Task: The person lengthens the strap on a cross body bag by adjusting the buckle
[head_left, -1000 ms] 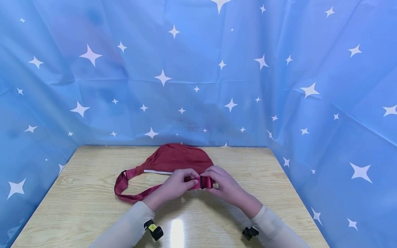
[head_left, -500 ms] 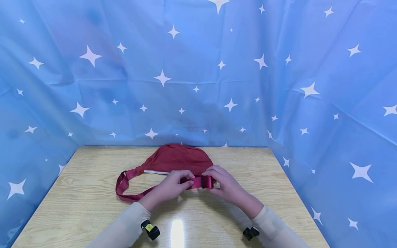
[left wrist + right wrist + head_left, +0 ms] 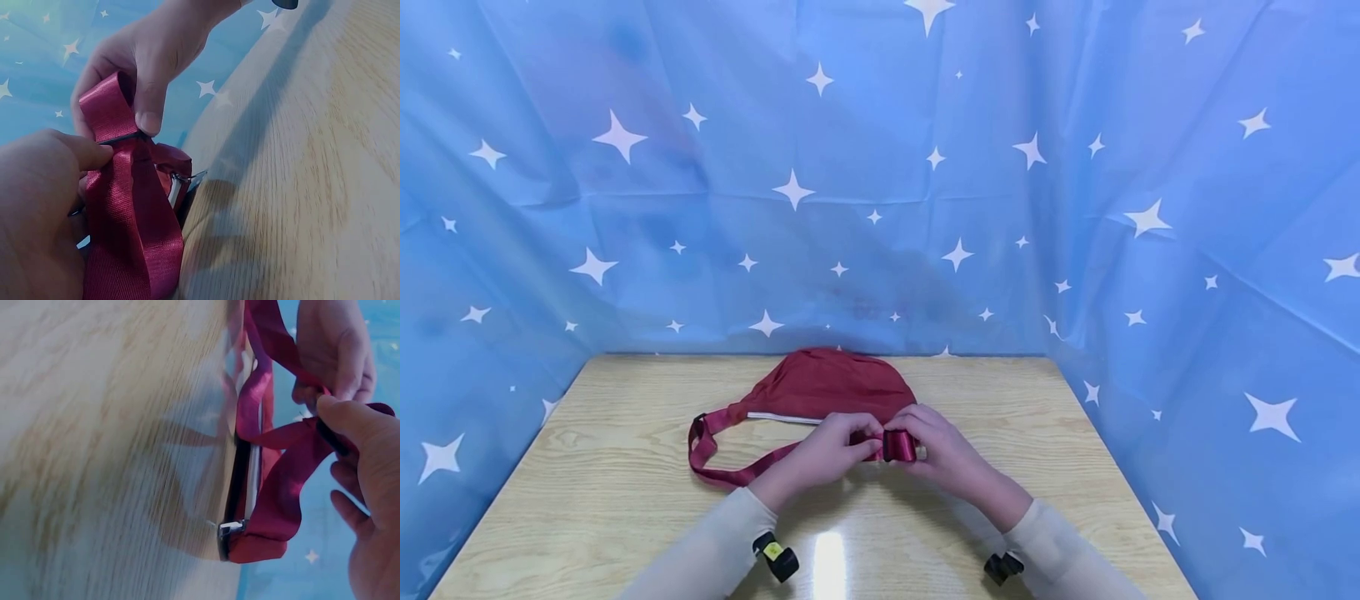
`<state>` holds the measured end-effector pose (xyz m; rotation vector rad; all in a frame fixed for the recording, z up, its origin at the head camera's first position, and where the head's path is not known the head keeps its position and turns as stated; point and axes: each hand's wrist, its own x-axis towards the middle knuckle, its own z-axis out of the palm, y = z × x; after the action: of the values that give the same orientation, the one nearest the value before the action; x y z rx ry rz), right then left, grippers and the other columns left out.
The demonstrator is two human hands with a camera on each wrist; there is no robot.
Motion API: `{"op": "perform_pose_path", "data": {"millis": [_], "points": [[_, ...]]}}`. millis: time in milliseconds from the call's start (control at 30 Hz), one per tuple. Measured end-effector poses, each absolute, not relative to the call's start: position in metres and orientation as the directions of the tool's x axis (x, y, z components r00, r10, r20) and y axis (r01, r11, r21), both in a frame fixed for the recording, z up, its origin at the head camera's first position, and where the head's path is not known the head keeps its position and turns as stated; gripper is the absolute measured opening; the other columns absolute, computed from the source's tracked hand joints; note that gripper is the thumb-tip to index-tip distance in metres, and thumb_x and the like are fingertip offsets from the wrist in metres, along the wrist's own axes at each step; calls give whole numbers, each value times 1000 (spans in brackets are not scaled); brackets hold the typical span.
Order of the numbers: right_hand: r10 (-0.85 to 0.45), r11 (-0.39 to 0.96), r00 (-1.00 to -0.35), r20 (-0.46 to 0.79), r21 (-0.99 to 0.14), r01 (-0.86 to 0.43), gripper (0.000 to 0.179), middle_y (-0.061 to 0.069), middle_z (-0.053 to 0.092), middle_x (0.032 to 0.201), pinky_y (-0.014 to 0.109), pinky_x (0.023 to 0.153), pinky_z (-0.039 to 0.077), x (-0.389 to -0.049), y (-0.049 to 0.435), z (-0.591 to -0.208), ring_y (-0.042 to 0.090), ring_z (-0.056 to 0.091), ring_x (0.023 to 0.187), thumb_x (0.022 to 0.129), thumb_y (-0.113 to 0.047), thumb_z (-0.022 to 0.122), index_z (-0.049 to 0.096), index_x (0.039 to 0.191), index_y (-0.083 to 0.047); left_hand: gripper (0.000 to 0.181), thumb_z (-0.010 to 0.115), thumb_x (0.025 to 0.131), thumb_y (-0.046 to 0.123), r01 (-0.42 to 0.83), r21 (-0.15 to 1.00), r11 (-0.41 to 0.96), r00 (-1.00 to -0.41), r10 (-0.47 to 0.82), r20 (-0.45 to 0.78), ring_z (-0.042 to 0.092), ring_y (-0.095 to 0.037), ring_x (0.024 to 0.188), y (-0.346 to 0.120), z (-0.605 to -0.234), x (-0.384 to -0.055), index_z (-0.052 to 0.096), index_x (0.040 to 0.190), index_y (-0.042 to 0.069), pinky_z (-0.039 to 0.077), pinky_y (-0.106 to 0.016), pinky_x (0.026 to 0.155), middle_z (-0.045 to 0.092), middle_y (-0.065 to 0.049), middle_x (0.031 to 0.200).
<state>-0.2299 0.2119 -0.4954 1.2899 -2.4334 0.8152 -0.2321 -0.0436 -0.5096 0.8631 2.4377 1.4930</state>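
Now left fingers [image 3: 859,422] closer to the black slider [image 3: 887,447] than before

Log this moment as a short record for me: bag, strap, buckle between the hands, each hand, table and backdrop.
Table: light wood grain
Bag: dark red, near the table's far edge
Strap: red, looping out left of the bag
Buckle: black, on the strap, between the hands
Left hand: pinching strap beside the buckle
Right hand: gripping strap loop at the buckle
Backdrop: blue, white stars
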Motion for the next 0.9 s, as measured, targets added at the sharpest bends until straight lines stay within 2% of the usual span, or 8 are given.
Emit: {"op": "perform_pose_path", "data": {"millis": [267, 433, 700, 900], "points": [[-651, 453, -557, 516, -324, -830, 56, 2, 71, 122, 41, 95, 61, -229, 214, -495, 20, 66, 114, 79, -5, 101, 73, 127, -9, 11, 73, 109, 18, 385, 838, 386, -840, 523, 145, 66, -9, 94, -46, -511, -234, 77, 113, 27, 55, -32, 88, 73, 14, 101], [-640, 457, -558, 528, -323, -829, 58, 2, 70, 123, 41, 94, 61, -233, 217, -496, 21, 66, 114, 77, -4, 102, 73, 127, -7, 10, 73, 109, 20, 400, 816, 417, -847, 509, 155, 66, -9, 101, -56, -516, -236, 77, 115, 27, 55, -35, 94, 74, 15, 107], [-639, 452, -567, 520, -342, -824, 57, 1, 70, 123, 39, 95, 61, -232, 218, -497, 19, 66, 115, 77, -3, 102, 74, 126, -6, 14, 71, 111, 16, 407, 804, 433, -857, 487, 171, 62, -11, 90, -63, -521, -237, 75, 105, 28, 53, -32, 84, 68, 15, 94], [-639, 450, -571, 516, -351, -821, 58, 0, 69, 124, 39, 95, 61, -231, 217, -495, 19, 65, 114, 76, -2, 102, 73, 127, -7, 14, 70, 111, 18, 419, 810, 411, -845, 502, 183, 61, -10, 87, -58, -518, -237, 74, 105, 30, 52, -32, 81, 66, 15, 91]]}}
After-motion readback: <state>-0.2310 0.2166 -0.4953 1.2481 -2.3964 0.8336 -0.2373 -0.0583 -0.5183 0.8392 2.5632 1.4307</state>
